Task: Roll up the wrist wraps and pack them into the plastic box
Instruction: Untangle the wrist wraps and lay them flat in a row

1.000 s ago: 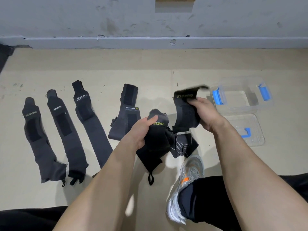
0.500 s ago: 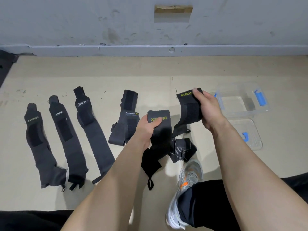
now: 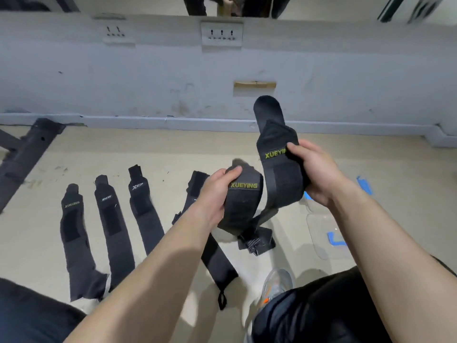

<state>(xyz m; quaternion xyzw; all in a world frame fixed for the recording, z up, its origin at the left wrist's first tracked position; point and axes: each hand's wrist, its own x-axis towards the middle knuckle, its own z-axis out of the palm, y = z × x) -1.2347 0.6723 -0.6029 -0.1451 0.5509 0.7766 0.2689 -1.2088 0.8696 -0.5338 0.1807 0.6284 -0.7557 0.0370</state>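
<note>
Left hand [image 3: 217, 191] grips a black fabric wrist wrap with yellow XUEYING lettering [image 3: 243, 201], thumb over its top edge. Right hand [image 3: 314, 174] grasps a second black XUEYING wrap [image 3: 279, 154], held higher, just beside the first.

Both wraps are off the beige floor [image 3: 383, 219], in front of a scuffed grey wall [image 3: 346, 82]. Four dark wraps [image 3: 111, 219] lie flat in a row at left. The clear plastic box with blue latches [image 3: 365, 185] is mostly hidden behind the right wrist.

The right wrap stands near upright, rounded end toward the wall. The left wrap's label end is up, its length hanging down.
</note>
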